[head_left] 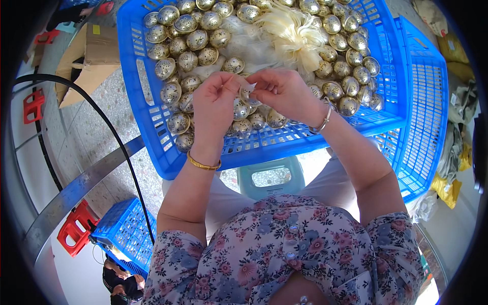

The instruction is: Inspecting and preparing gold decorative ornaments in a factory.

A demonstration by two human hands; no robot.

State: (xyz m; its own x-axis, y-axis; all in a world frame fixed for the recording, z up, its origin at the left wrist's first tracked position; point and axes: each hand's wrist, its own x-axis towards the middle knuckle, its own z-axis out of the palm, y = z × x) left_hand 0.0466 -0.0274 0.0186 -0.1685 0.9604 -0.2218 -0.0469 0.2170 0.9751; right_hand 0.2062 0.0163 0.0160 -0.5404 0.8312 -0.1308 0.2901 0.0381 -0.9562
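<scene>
My left hand (217, 99) and my right hand (284, 91) meet above the near part of a blue plastic basket (295, 145). The fingers of both hands are pinched around a small whitish piece (247, 88). Its kind is hard to make out, as the fingertips cover much of it. Directly below the hands lie perforated gold-coloured metal balls (197, 39) with raised rims, many of them heaped around the basket. In its middle sit a bundle of cream-coloured strands (295, 35) and some clear plastic film (244, 43).
The basket stands over my lap, with a pale green stool (271, 179) beneath. A second blue basket (424, 101) adjoins it on the right. To the left are a cardboard box (91, 61), a black cable (109, 127), a red stool (76, 229) and a small blue crate (124, 231).
</scene>
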